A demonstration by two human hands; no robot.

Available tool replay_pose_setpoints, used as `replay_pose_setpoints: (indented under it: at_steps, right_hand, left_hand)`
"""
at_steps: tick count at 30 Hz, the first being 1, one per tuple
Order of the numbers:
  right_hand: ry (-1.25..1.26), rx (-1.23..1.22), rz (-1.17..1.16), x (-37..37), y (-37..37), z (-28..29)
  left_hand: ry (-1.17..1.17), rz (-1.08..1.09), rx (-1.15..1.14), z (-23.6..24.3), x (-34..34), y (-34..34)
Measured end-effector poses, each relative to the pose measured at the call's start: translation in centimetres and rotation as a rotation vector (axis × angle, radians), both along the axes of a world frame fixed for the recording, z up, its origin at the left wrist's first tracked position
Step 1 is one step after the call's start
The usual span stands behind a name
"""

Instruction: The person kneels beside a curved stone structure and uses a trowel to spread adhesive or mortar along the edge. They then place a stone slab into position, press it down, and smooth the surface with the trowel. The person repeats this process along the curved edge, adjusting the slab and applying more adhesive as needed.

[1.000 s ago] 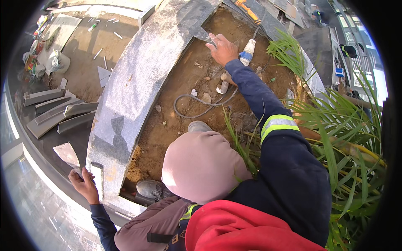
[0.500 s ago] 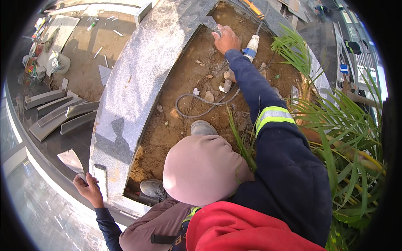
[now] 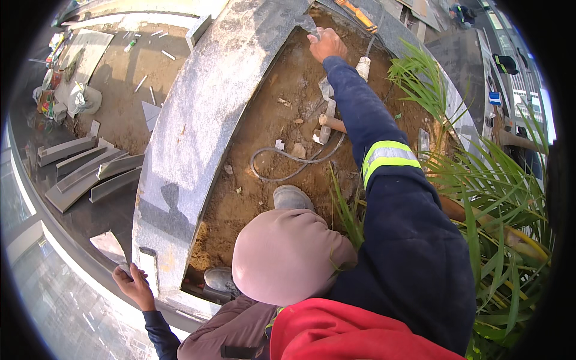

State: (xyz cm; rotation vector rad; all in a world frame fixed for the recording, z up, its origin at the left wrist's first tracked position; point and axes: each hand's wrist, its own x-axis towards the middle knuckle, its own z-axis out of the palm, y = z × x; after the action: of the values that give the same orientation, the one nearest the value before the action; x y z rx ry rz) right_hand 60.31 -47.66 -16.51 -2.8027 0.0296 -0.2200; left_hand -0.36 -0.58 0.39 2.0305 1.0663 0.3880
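At the lower left my left hand (image 3: pixel 134 287) is closed round the handle of a putty knife (image 3: pixel 110 246). Its broad, dusty blade points up and away, just left of a pale stone slab (image 3: pixel 180 144). My right arm stretches far forward over the soil bed. My right hand (image 3: pixel 329 46) is closed at the slab's inner edge, on a flat grey piece (image 3: pixel 307 24) whose kind I cannot make out. Nearer along the arm are a white cable connector (image 3: pixel 363 67) and a hammer (image 3: pixel 327 123) lying on the soil, partly behind my sleeve.
A grey cable (image 3: pixel 282 179) curls over the soil (image 3: pixel 252 144). An orange-handled power tool (image 3: pixel 360 17) lies at the far edge. Palm fronds (image 3: pixel 498 210) crowd my right side. Metal channels (image 3: pixel 90 174) and a white sack (image 3: pixel 84 99) stand left of the slab. My boot (image 3: pixel 292 198) rests in the bed.
My right hand has shifted slightly farther forward along the slab's edge. My left hand with the putty knife has moved a little right and nearer. The sleeve now covers more of the connector.
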Motion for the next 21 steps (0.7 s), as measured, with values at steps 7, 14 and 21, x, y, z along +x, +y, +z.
replay_pose_setpoints:
  at_steps: [7, 14, 21]
  right_hand:
    - [0.020, 0.037, -0.060, 3.1, -0.7, 0.3]
    - [0.027, -0.040, -0.050, 6.8, -1.3, 0.9]
    - [-0.017, -0.086, -0.044, 9.3, -2.1, 0.4]
  left_hand:
    - [0.037, -0.002, 0.012, -0.1, 0.4, -0.2]
    - [0.090, 0.007, 0.039, 0.6, 1.5, -1.0]
    - [0.102, -0.053, 0.071, 1.0, 2.6, -1.0]
